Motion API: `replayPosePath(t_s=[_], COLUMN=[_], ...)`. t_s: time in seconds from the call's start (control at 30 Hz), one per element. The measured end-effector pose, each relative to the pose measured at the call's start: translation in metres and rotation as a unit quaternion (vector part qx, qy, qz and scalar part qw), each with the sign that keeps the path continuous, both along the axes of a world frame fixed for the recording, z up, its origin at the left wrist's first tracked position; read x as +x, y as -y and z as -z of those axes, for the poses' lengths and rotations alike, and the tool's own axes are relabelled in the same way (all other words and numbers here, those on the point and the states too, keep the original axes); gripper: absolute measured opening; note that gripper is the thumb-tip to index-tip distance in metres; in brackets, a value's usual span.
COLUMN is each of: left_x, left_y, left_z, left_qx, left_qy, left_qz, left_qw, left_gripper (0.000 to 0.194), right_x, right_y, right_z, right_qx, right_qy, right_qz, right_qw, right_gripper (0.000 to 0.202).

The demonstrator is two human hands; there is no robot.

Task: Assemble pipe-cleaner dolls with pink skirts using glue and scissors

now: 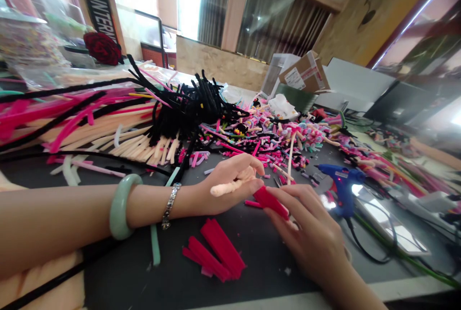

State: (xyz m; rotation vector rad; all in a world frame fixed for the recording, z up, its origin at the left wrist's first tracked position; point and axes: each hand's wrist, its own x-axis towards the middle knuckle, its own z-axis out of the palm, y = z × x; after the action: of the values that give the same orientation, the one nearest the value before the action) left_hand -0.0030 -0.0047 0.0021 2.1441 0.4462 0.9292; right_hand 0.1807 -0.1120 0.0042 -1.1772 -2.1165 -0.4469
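My left hand (230, 182) is closed around a twisted cream fuzzy stem piece (230, 187) that looks like pipe cleaner, its end poking out past the thumb. Between the left thumb and my right hand (309, 223) is a flat dark-pink fuzzy strip (270, 202). The right fingers and thumb pinch this strip at its lower end; a pale bit shows under them. On the dark tabletop below lie several cut dark-pink strips (223, 252) in a loose fan. A small pink piece (252, 203) rests just behind the held strip.
A blue glue gun (340, 182) with a cable stands at right, beside a white-edged phone-like slab (392, 223). Bundles of black stems (194, 103) and cream stems (118, 132) fill the left. Colourful cut pieces (252, 142) cover the middle; a cardboard box (306, 77) sits behind.
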Motion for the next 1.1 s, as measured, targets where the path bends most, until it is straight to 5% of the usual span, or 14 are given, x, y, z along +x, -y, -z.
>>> replayPosePath(t_s=[0.43, 0.73, 1.1], left_x=[0.0006, 0.0015, 0.0013], left_y=[-0.0008, 0.0011, 0.0000], left_z=[-0.0052, -0.0042, -0.0002], left_qx=[0.071, -0.030, -0.056], left_qy=[0.016, 0.005, 0.010], left_qz=[-0.008, -0.014, 0.009], left_qw=[0.997, 0.999, 0.998], left_gripper=[0.015, 0.017, 0.017], right_x=[-0.0002, 0.0008, -0.0001], right_y=[-0.0015, -0.0011, -0.0008], right_z=[0.0004, 0.0015, 0.0000], right_qx=[-0.010, -0.007, 0.001], right_qy=[0.000, 0.001, 0.001], right_qz=[0.003, 0.009, 0.000], right_qw=[1.000, 1.000, 1.000], right_gripper=[0.030, 0.031, 0.032])
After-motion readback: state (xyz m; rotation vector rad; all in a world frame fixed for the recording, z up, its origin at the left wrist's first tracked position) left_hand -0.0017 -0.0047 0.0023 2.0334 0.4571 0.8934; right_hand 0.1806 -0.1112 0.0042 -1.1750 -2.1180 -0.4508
